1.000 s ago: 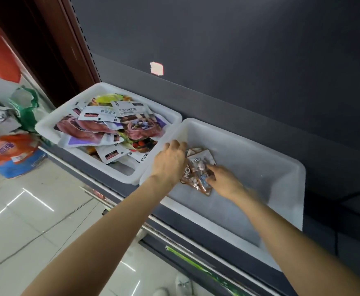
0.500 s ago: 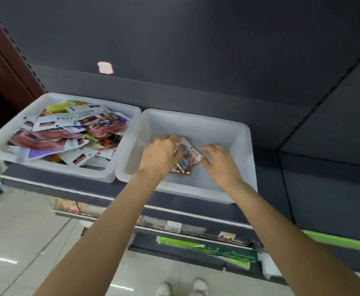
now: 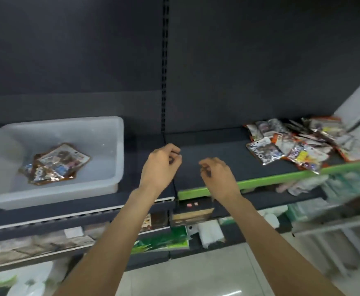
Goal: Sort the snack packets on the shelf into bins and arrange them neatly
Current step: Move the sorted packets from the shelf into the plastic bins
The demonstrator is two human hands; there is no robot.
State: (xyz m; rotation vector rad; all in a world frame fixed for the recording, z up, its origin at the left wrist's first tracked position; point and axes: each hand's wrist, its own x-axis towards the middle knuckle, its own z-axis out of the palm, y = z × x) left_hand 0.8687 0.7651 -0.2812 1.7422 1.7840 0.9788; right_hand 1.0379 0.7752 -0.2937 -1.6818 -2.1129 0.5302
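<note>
A white plastic bin (image 3: 110,129) stands on the dark shelf at the left, with a small stack of brown snack packets (image 3: 55,164) lying in it. A heap of loose snack packets (image 3: 296,146) lies on the shelf at the far right. My left hand (image 3: 161,165) and my right hand (image 3: 216,176) hover over the bare stretch of shelf between the bin and the heap. Both hold nothing, and their fingers hang loosely curled.
The shelf (image 3: 217,154) has a green front edge (image 3: 260,181) on its right section and a dark back panel with a slotted upright (image 3: 164,60). Lower shelves below carry goods. A white wire rack (image 3: 335,231) stands at the lower right.
Both hands let go of the brown packets in the bin and moved right, out over the bare shelf. My view swung right, so the full left bin is gone and the loose heap appears.
</note>
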